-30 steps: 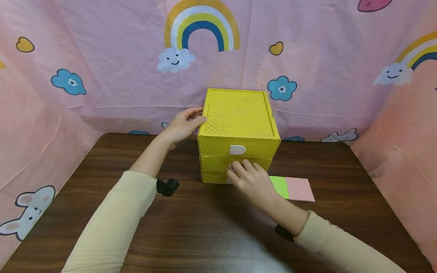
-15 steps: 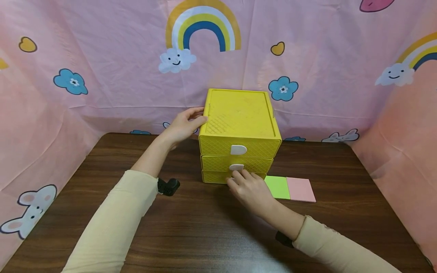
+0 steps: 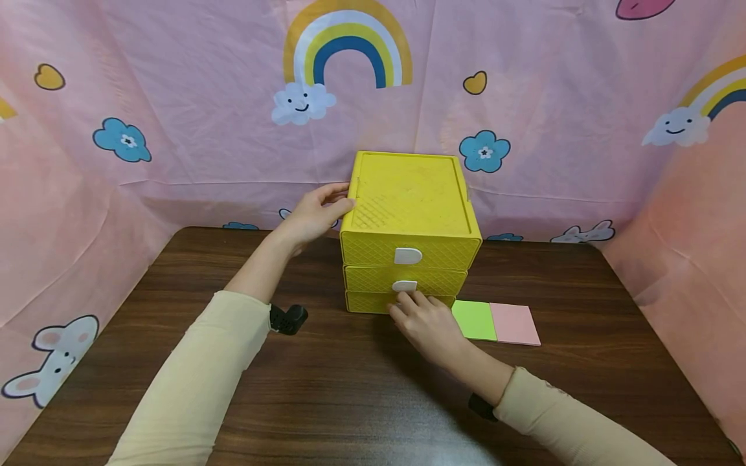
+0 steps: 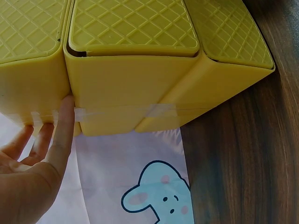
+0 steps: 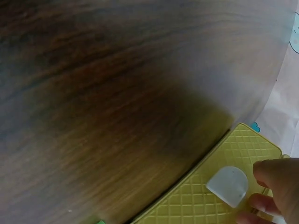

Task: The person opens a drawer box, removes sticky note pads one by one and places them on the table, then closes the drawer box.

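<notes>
A yellow three-drawer box (image 3: 410,194) stands on the table, all its drawers closed, a white tab handle on each drawer visible across the views. My left hand (image 3: 315,213) rests against its left side, fingers extended; in the left wrist view the left hand (image 4: 37,175) touches the side wall near a seam. In front of the bottom drawer (image 3: 367,302) is my right hand (image 3: 428,323), fingers bent. The right wrist view has the bottom white handle (image 5: 229,185) beside my thumb and fingertips (image 5: 264,171), with a gap between. From the head, that handle is hidden by my hand.
Right of the box, a green square pad (image 3: 474,320) and a pink square pad (image 3: 515,323) lie side by side on the dark wooden table (image 3: 326,388). A pink patterned cloth (image 3: 233,97) hangs behind and at both sides.
My right hand has moved down from the middle drawer to the bottom one, uncovering the middle white handle. The left hand stays against the box.
</notes>
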The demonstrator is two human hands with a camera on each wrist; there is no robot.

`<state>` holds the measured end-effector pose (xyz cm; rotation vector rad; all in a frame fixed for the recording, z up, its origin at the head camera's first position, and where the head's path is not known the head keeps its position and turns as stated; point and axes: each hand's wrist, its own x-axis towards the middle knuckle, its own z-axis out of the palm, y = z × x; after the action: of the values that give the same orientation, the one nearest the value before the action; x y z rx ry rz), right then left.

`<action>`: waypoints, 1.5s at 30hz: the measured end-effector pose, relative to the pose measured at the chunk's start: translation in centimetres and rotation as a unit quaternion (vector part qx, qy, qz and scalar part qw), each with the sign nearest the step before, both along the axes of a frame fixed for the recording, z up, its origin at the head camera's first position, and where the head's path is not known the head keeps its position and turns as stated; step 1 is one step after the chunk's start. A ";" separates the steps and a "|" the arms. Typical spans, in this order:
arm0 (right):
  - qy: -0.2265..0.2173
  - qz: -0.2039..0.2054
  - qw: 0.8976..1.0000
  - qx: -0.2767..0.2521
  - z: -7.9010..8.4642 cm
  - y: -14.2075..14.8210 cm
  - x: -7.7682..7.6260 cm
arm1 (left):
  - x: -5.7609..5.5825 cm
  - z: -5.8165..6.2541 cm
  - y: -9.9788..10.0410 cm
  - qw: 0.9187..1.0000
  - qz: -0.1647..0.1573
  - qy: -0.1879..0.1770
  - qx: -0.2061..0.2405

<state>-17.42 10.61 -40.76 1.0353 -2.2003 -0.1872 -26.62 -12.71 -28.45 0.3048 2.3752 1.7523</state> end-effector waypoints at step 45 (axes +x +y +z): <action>0.043 -0.025 0.999 0.000 -1.3 -1.1 -0.8 | 0.1 -0.1 0.0 1.000 -0.003 -0.005 0.014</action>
<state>-18.17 9.49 -42.04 0.9553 -2.1495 -0.2495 -26.51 -12.69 -28.50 0.3058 2.3430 1.7807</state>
